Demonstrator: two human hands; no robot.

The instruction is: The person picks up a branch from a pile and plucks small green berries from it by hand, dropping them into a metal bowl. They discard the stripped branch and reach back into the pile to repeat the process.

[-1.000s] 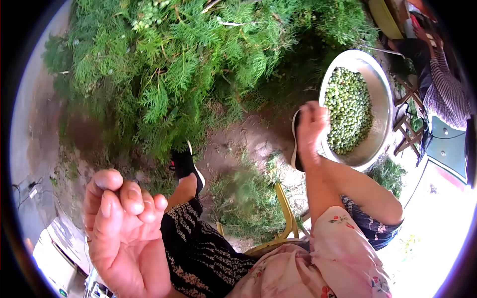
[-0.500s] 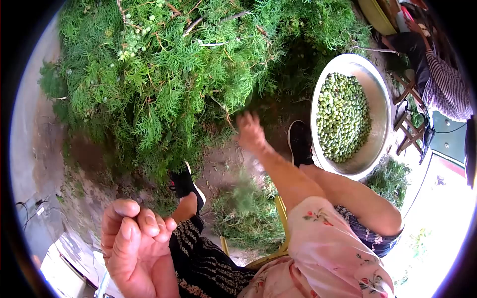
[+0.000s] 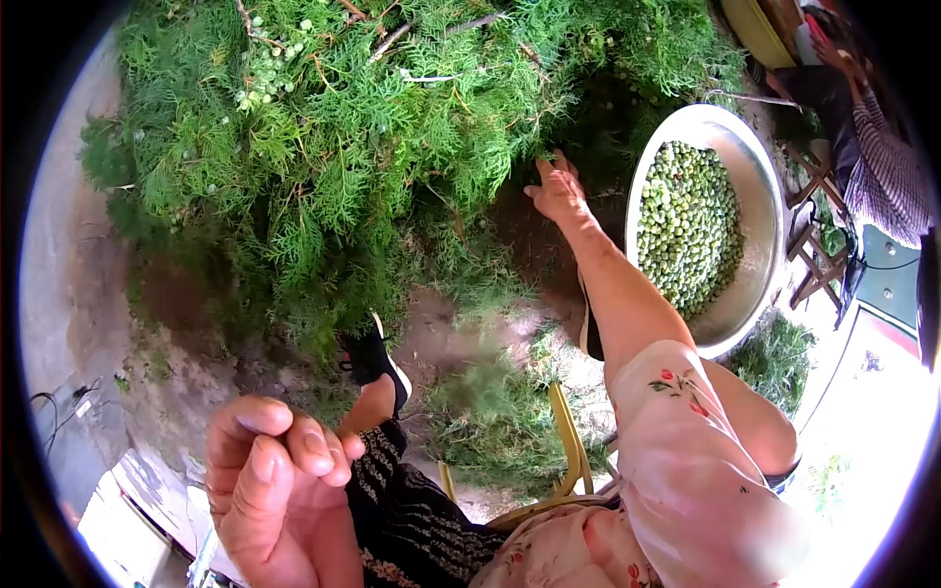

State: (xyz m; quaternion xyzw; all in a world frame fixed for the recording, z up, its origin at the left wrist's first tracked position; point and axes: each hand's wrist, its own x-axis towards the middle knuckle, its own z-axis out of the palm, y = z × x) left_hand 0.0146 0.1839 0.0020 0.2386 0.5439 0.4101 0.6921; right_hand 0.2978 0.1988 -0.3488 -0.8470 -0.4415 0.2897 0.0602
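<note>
My left hand point(image 3: 284, 480) is raised close to the camera at the lower left. Its fingers are curled in toward the thumb, and nothing shows between them. My right hand point(image 3: 561, 191) reaches forward to the lower edge of a large heap of green conifer branches point(image 3: 363, 167), fingers partly spread and the tips near the foliage; I see nothing held in it. Beside my right forearm stands a wide metal basin point(image 3: 760, 220) with many small round green cones point(image 3: 686, 225) inside. More pale green cones point(image 3: 260, 83) hang on the branches at the upper left.
Loose green sprigs point(image 3: 500, 421) lie on the ground between my legs, by a yellow chair point(image 3: 569, 441). Another person in a striped top point(image 3: 887, 181) sits at the upper right, near a wooden folding stand point(image 3: 818, 260). A cable point(image 3: 59, 416) lies at the left.
My right hand has moved forward and to the right, toward the dark gap under the branches. My left hand stays curled in nearly the same place.
</note>
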